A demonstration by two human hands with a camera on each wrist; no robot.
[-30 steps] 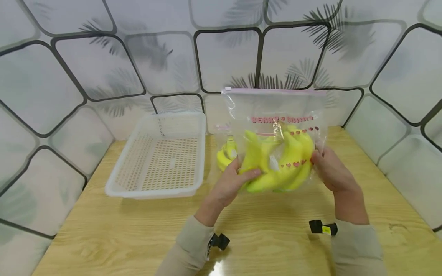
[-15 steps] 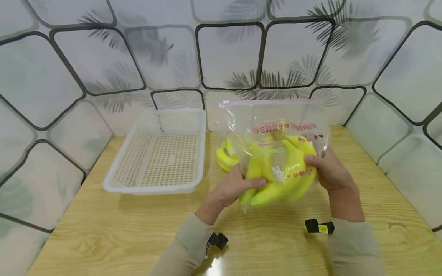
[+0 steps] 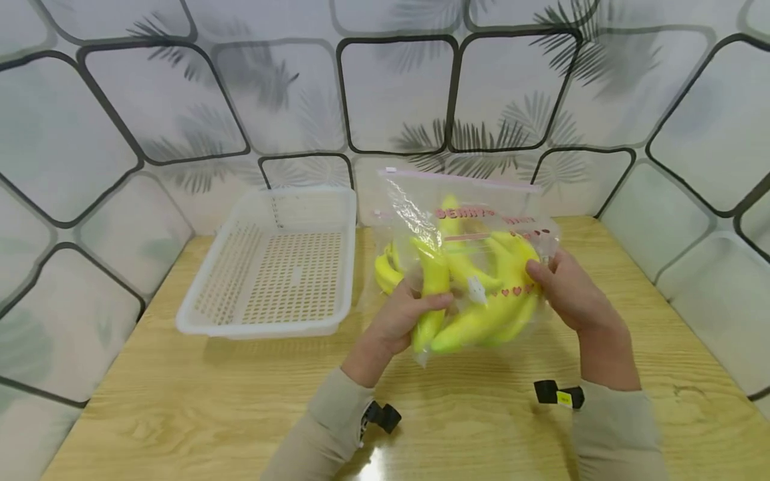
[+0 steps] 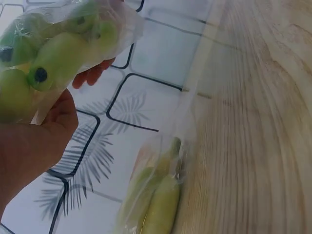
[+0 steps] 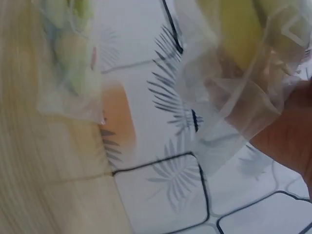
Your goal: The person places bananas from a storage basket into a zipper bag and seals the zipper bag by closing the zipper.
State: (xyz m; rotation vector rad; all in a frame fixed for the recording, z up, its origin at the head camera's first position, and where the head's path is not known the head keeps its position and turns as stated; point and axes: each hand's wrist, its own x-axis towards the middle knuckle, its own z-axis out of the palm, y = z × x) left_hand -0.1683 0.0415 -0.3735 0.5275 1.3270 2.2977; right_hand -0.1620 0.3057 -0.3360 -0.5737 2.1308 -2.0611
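Observation:
A clear zip bag (image 3: 415,200) with a pink zip strip, printed letters and hearts is held up above the table. Inside it several yellow bananas (image 3: 505,314) stand and lean at different angles, their dark tips showing in the left wrist view. My left hand (image 3: 397,317) grips the bag's left side, thumb across the front over one banana. On the opposite side my right hand (image 3: 571,290) pinches the bag, thumb in front and the other fingers mostly hidden behind. Beyond the held bag, partly covered by it, is a second clear bag (image 5: 68,105) with bananas (image 4: 161,204).
To the left on the wooden table (image 3: 252,394) stands a white plastic basket (image 3: 345,267) with a latticed bottom; nothing shows inside it. A patterned cloth or panel wall (image 3: 397,93) with leaf prints encloses the table at the back and sides.
The bag has come down a little and its zip edge now slopes down to the right. The left banana has swung upright, apart from the others. Both hands keep their grip.

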